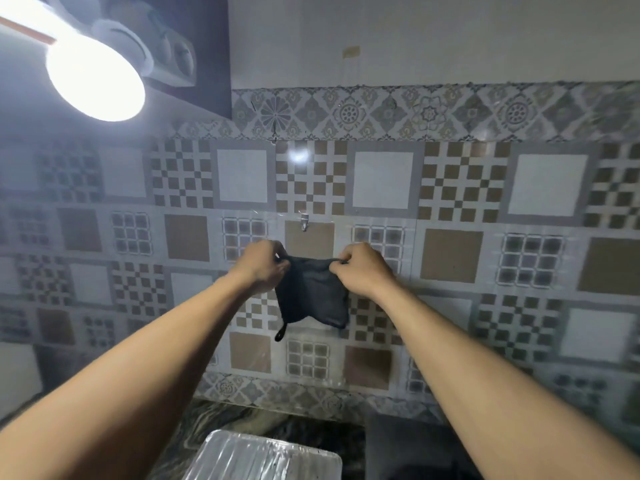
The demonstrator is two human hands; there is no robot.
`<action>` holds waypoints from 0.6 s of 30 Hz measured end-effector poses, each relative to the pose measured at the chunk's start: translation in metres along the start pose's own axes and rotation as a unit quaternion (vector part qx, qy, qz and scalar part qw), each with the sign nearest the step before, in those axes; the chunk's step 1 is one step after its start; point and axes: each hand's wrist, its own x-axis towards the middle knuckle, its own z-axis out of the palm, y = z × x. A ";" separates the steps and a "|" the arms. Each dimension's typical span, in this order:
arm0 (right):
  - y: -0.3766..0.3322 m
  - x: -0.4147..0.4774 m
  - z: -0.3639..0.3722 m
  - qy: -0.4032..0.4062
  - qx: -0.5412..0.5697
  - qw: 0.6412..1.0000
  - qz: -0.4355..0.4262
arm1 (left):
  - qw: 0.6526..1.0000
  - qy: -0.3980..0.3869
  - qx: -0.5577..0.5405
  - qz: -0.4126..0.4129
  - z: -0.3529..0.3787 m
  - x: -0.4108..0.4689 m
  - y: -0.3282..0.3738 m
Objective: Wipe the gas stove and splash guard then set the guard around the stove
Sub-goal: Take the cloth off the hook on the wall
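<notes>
A dark cloth (311,299) hangs between my two hands in front of the tiled wall. My left hand (265,266) pinches its upper left corner and my right hand (360,268) pinches its upper right corner. A small loop dangles from the cloth's lower left corner. A small metal hook (304,221) is fixed to the wall just above the cloth. At the bottom edge lies the silver foil splash guard (263,459), only its top part showing. The gas stove is out of view.
A patterned tile wall (450,202) fills the view. A bright lamp (93,81) glares at the upper left beside a dark cabinet (214,46). A dark marbled counter (311,427) runs along the bottom, with a dark object (408,445) at lower right.
</notes>
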 end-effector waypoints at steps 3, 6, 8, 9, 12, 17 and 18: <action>0.019 -0.035 0.002 -0.030 0.011 0.999 0.039 | 0.998 -0.039 -0.033 -0.033 0.021 -0.029 0.011; 0.036 -0.062 -0.002 -0.039 0.055 0.995 0.075 | 0.984 -0.091 -0.139 -0.069 0.043 -0.054 0.034; 0.049 -0.077 -0.006 -0.052 0.101 0.988 0.103 | 0.961 -0.139 -0.222 -0.093 0.055 -0.071 0.055; 0.055 -0.086 -0.009 -0.058 0.125 0.984 0.114 | 0.948 -0.160 -0.254 -0.102 0.060 -0.081 0.068; 0.079 -0.113 -0.021 -0.047 0.148 0.980 0.125 | 0.896 -0.218 -0.356 -0.149 0.074 -0.107 0.101; 0.119 -0.139 -0.045 -0.004 0.171 0.972 0.160 | 0.833 -0.288 -0.432 -0.193 0.109 -0.124 0.133; 0.127 -0.141 -0.049 0.006 0.157 0.973 0.168 | 0.828 -0.297 -0.434 -0.194 0.117 -0.125 0.138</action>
